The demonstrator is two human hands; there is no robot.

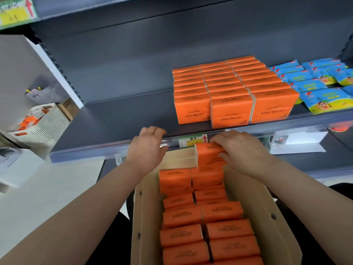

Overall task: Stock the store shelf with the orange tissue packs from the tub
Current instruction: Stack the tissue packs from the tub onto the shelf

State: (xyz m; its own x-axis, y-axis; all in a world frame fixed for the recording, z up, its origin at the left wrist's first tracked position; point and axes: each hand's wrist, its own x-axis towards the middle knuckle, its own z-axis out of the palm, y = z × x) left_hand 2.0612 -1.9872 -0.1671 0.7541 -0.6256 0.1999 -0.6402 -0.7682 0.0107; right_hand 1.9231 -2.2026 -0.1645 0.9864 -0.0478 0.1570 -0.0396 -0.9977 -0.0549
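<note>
Tub (263,207) is kept close under the shelf edge, with orange packs (200,226) filed in two rows, likely for short reaches. One pack (208,155) is grasped by the right grip (240,148) at the tub's far end. The left grip (147,148) is released, holding nothing. Beyond, a stocked block (229,92) is set on the shelf (124,119).

"COTTON TISSUE", upside down, on the orange tissue packs (230,111).
</note>
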